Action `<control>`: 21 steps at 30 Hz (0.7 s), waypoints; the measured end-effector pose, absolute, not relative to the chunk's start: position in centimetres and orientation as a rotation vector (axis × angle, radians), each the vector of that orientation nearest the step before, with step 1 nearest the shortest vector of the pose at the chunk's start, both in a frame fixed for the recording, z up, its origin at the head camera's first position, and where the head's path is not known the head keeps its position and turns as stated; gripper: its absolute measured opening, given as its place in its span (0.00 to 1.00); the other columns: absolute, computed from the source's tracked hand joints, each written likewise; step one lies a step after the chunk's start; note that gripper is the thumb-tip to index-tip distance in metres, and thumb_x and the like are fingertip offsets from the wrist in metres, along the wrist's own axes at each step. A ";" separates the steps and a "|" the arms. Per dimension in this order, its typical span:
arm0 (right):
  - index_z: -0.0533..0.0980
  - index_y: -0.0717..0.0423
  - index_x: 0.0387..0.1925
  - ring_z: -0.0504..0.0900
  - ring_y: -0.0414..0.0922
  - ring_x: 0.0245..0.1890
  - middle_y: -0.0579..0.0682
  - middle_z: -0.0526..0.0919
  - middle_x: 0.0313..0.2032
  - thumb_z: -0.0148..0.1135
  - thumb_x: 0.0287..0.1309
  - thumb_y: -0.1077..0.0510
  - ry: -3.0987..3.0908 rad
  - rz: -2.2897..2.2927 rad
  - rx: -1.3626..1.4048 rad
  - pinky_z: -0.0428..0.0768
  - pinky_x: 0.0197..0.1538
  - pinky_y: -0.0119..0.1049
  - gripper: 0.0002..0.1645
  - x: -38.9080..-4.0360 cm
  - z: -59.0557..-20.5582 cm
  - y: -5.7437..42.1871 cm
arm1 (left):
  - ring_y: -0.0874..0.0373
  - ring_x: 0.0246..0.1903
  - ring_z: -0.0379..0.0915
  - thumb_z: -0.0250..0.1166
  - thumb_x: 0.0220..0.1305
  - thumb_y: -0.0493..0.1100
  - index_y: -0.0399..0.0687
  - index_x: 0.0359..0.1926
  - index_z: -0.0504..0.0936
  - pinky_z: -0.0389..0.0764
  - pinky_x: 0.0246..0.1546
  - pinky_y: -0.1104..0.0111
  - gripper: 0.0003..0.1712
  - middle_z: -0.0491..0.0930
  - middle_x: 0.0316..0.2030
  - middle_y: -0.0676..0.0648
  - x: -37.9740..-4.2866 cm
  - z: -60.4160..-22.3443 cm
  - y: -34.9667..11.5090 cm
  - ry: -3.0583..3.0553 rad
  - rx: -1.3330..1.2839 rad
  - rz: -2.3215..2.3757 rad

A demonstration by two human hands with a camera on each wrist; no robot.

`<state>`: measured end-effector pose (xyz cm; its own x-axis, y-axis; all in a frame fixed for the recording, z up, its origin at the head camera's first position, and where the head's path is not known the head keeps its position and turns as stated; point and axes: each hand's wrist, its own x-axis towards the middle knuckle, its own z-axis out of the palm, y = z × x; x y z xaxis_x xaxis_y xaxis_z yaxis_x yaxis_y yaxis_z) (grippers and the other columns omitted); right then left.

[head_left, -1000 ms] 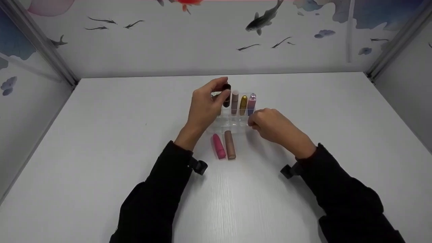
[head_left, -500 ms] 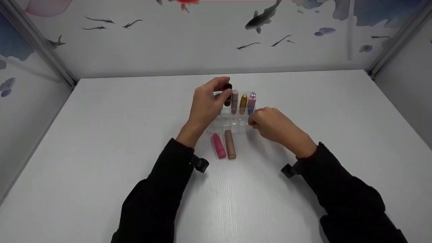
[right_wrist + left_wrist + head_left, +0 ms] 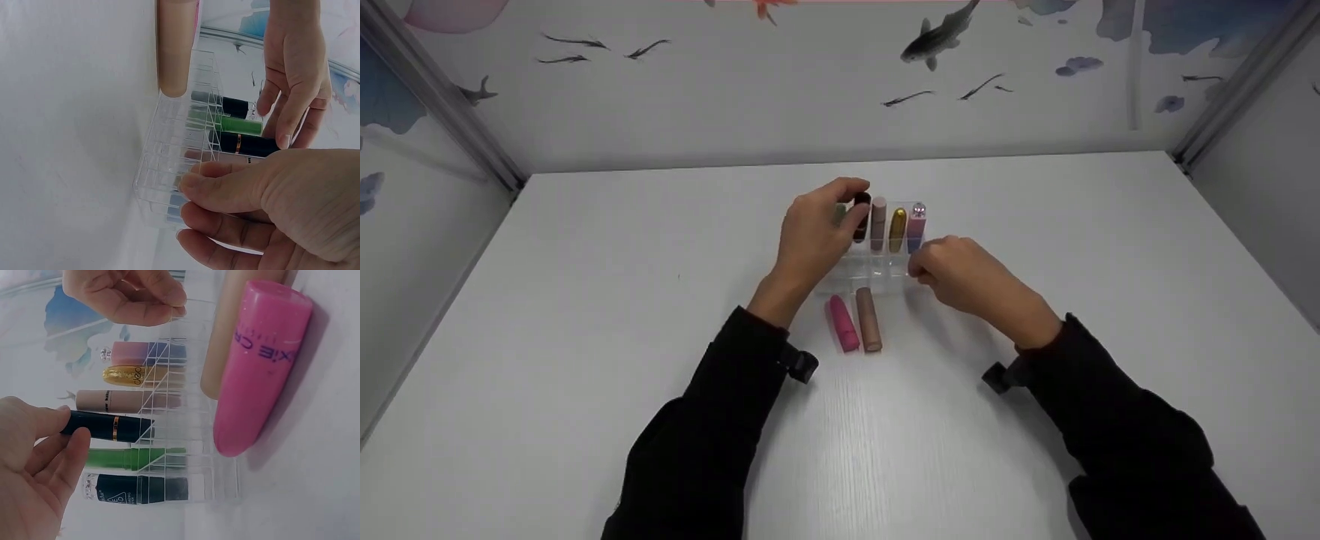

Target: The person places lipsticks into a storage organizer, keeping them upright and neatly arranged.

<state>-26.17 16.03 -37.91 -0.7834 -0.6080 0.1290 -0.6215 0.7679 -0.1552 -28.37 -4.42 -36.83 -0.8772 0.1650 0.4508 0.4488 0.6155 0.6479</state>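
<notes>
Looks across a white, faintly grained table [image 3: 847, 450] to a pale far wall [image 3: 735, 112] printed with grey fish [image 3: 939, 36] and blue patches [image 3: 1185, 28]. Has metal posts [image 3: 1237, 90] at both far corners. Gleams softly at the near middle.

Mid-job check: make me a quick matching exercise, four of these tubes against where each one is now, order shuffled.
Tubes:
1. Pink tube
2. Black tube
3. Brown tube
4. Gold tube

Places:
A. In the clear organizer, beside the pink-and-blue tube
B. Lying on the table, right-hand one of two in the head view
C. Lying on the table, left-hand one
D. Pinched by the left hand

Pairs: 1-C, 2-D, 3-B, 4-A
</notes>
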 end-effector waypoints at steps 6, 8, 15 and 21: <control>0.84 0.60 0.35 0.84 0.46 0.32 0.54 0.86 0.32 0.63 0.54 0.68 -2.904 0.296 0.998 0.82 0.37 0.39 0.07 -26.2 -37.7 16.2 | 0.59 0.49 0.76 0.61 0.64 0.45 0.55 0.54 0.79 0.77 0.50 0.68 0.17 0.82 0.48 0.53 -28.5 -36.8 -4.3 -2.600 -0.434 -0.931; 0.84 0.60 0.35 0.84 0.47 0.32 0.54 0.86 0.32 0.63 0.54 0.68 -2.902 0.302 0.997 0.82 0.38 0.39 0.07 -26.2 -37.6 16.2 | 0.60 0.49 0.75 0.60 0.65 0.46 0.55 0.54 0.79 0.77 0.49 0.67 0.17 0.82 0.48 0.53 -28.5 -36.9 -4.3 -2.627 -0.423 -0.882; 0.84 0.60 0.37 0.84 0.47 0.34 0.54 0.86 0.34 0.63 0.55 0.68 -2.927 0.302 0.979 0.82 0.39 0.39 0.08 -26.1 -37.6 16.1 | 0.61 0.51 0.73 0.59 0.66 0.45 0.57 0.55 0.78 0.77 0.52 0.66 0.16 0.81 0.50 0.54 -28.4 -37.2 -4.4 -2.698 -0.405 -0.821; 0.84 0.60 0.38 0.83 0.47 0.34 0.54 0.86 0.34 0.63 0.55 0.67 -2.952 0.282 0.968 0.82 0.41 0.39 0.08 -26.0 -37.7 16.0 | 0.61 0.51 0.73 0.57 0.68 0.46 0.56 0.54 0.79 0.76 0.53 0.67 0.15 0.81 0.50 0.55 -28.4 -37.7 -4.5 -2.680 -0.430 -0.814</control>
